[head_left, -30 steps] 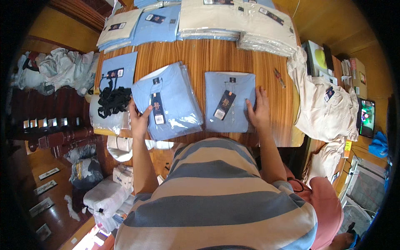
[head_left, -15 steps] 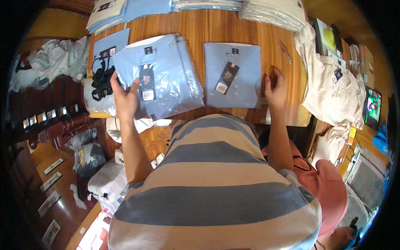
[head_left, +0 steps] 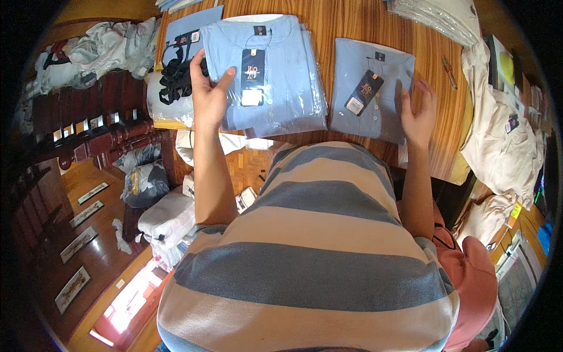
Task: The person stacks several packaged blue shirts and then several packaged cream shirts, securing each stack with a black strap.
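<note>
A stack of folded light-blue shirts (head_left: 287, 88) in clear plastic sleeves lies before me, a dark hang tag (head_left: 253, 64) on its top one. My left hand (head_left: 210, 94) is at the stack's left edge, thumb over the plastic and fingers spread along the side. To the right lies a single folded blue shirt (head_left: 346, 82) with its own dark tag (head_left: 363, 92). At this shirt's right edge is my right hand (head_left: 420, 114), thumb and fingers apart, holding nothing.
Black straps (head_left: 176, 79) and another folded blue garment (head_left: 199, 24) lie left of the stack. Small scissors or snips (head_left: 449, 71) rest at the right of the wooden table (head_left: 328, 20). Cream garments (head_left: 498, 135) hang over the right side. Packed clothes (head_left: 437, 20) are piled at the back.
The view has shifted, so the table sits higher and farther right. The shirt stack, tilted before, lies straighter. My right hand has come in from beside the single shirt to its edge.
</note>
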Tool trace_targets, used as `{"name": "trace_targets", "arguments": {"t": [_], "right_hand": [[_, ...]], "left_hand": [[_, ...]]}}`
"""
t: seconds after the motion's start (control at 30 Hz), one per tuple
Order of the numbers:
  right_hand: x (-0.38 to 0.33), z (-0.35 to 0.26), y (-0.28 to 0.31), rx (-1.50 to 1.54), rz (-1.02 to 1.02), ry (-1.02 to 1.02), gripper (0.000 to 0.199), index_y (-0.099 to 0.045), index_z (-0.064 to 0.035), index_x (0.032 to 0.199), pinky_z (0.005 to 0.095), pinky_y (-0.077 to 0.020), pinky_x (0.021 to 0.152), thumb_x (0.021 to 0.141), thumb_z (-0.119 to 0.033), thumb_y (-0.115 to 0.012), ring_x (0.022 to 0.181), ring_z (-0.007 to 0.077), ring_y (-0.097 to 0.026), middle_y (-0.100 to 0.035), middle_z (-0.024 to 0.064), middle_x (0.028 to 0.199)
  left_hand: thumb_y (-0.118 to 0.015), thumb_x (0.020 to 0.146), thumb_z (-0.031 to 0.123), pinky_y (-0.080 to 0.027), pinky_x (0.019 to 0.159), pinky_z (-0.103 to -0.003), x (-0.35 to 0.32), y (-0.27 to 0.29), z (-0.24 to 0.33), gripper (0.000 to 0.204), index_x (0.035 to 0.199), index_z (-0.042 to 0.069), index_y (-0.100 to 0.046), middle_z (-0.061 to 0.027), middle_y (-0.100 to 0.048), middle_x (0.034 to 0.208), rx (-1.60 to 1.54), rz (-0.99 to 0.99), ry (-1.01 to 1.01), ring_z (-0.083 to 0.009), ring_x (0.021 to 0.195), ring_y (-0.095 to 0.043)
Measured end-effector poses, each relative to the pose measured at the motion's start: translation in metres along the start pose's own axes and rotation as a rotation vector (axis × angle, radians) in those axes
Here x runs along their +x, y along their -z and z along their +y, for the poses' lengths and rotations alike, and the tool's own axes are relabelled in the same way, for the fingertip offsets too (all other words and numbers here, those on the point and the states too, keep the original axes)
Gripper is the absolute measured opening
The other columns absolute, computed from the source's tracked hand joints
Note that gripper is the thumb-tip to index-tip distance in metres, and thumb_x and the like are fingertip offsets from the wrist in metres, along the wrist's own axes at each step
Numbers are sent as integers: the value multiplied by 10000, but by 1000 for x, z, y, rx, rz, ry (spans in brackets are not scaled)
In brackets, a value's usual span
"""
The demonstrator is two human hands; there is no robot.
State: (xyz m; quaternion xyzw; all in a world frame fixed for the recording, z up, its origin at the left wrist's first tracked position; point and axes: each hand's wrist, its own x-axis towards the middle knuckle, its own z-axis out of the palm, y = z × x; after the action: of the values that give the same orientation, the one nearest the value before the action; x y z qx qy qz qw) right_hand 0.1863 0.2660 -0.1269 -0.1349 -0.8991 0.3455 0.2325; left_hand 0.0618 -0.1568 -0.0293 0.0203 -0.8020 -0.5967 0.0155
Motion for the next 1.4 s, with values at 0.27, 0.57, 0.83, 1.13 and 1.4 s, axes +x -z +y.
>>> {"name": "trace_targets", "arguments": {"t": [0.27,0.57,0.83,1.13,1.4], "right_hand": [[32,-17,-6,579,-208,-264,423,-637,4,1330,351,-544,964,981,-208,-748,1159,232,-682,-717,149,1264],[91,-60,36,879,-360,-352,439,-660,-3,1304,308,-579,896,943,-202,-810,1011,173,-726,-759,87,1145],[125,-140,173,343,32,209,359,-669,-11,1281,328,-583,712,952,-129,-752,850,176,-712,-750,105,1055],[38,-37,51,699,-107,-513,356,-679,29,1223,284,-522,835,959,-183,-790,913,106,-665,-757,43,1027],[-13,45,-3,588,-263,-660,510,-640,86,1266,347,-543,886,935,-258,-819,979,193,-691,-751,134,1116]], "left_hand": [[-726,934,-59,-585,936,-364,7,-29,27,765,1568,78,-321,-197,-678,1272,-179,-79,26,-240,1087,-707],[-559,1070,39,-407,1194,-448,16,-128,77,784,1706,157,-117,-150,-345,1679,-520,-622,-139,-309,1472,-429],[-770,975,355,-443,1141,-403,30,-28,11,754,1544,-20,-447,-230,-573,1493,677,-223,-259,-315,1396,-543],[-860,899,395,-507,752,-284,-57,21,-121,596,1173,-108,-692,-99,-718,942,275,-3,449,-136,849,-638],[-905,859,333,-391,575,-239,-47,22,-98,416,890,-45,-734,6,-657,721,258,51,433,-60,636,-529]]}}
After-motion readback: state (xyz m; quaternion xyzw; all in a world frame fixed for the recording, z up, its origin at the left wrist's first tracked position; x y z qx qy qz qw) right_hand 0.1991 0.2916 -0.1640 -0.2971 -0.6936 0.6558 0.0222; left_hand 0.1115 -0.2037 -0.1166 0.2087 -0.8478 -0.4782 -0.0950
